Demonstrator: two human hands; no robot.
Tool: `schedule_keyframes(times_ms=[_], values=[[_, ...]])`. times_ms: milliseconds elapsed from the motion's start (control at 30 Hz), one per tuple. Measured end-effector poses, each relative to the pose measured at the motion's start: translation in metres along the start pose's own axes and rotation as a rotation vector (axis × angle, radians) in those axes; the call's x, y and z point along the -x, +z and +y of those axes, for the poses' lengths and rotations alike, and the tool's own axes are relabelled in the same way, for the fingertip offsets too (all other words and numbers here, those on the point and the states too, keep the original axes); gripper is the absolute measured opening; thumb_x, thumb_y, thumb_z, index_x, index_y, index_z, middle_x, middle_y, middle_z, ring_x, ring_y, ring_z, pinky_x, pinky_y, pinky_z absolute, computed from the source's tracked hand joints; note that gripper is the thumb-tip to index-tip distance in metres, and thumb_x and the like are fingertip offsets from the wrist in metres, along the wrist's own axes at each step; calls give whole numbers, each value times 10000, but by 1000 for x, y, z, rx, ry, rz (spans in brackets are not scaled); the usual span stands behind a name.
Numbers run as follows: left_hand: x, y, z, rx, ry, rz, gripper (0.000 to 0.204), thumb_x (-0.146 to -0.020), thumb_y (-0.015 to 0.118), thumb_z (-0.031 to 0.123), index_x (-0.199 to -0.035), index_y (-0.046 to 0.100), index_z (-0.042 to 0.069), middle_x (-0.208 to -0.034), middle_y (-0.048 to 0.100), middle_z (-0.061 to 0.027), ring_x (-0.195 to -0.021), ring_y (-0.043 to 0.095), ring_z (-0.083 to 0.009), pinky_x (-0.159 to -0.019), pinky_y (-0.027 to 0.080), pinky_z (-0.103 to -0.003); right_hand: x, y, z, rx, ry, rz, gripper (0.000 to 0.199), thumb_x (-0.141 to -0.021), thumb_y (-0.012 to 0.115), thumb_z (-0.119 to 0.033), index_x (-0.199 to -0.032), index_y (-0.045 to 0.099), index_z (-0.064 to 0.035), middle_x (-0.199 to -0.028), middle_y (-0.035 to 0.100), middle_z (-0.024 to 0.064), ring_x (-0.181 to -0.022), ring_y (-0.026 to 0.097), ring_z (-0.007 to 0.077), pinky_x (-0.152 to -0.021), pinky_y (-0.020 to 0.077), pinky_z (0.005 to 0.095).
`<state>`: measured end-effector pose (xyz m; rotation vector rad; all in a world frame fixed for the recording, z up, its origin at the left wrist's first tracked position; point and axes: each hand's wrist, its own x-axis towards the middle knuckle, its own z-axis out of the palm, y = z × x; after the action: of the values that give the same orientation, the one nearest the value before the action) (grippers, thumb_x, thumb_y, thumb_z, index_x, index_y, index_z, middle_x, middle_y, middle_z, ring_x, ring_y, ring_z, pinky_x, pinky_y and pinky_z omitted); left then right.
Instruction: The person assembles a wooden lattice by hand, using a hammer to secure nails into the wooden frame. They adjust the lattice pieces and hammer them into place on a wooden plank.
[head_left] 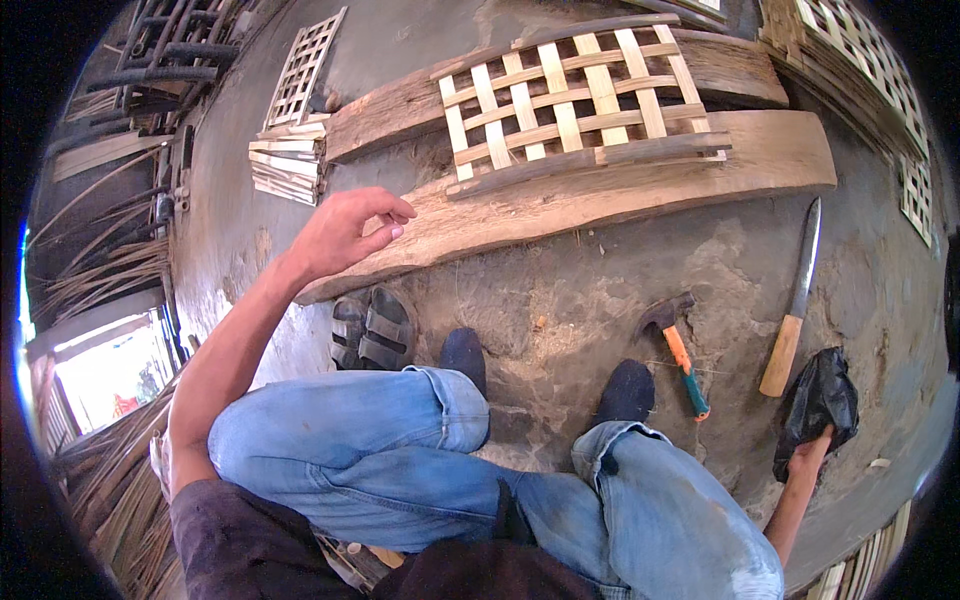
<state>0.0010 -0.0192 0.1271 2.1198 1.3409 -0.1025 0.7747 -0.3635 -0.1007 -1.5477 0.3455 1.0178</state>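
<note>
Black plastic bag [818,405] grasped by right hand [808,455]; left hand [345,232] raised, loosely curled, empty.

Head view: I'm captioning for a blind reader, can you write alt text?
A seated person's right hand touches a black plastic bag on the ground while the left hand hovers empty over a wooden plank bearing a woven bamboo lattice. A hammer and knife lie nearby.

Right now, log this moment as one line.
left hand: raised empty over plank | right hand: touching black bag | hammer, knife on ground
</note>
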Motion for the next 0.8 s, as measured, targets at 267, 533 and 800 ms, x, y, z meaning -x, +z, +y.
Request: schedule_keyframes(times_ms=[267, 533, 800], values=[[1, 6, -6, 31, -1, -19, 203, -898, 666, 114, -1082, 686, 30, -970, 707, -120, -887, 690, -241, -814, 541, -365, -22, 23, -16, 1367, -567, 445, 497, -927, 604, -168, -1372, 474, 12, -1333, 566, 147, -1216, 539, 340, -1042, 411, 426], [10, 6, -8, 54, -31, -19, 219, -859, 676, 73, -1072, 682, 22, -962, 693, -112, -899, 672, -236, -833, 527, -362, -32, 34, -16, 1600, -632, 614, 473, -925, 609, -140, -1354, 476, 9, -1271, 596, 174, -1174, 569, 349, -1010, 440, 438], [15, 9, -11, 69, -21, -29, 223, -866, 683, 99, -1074, 680, 19, -977, 694, -116, -911, 675, -245, -838, 528, -366, -21, 38, -22, 1708, -685, 587, 451, -923, 614, -113, -1336, 478, 6, -1210, 627, 202, -1133, 599, 358, -977, 468, 450]])
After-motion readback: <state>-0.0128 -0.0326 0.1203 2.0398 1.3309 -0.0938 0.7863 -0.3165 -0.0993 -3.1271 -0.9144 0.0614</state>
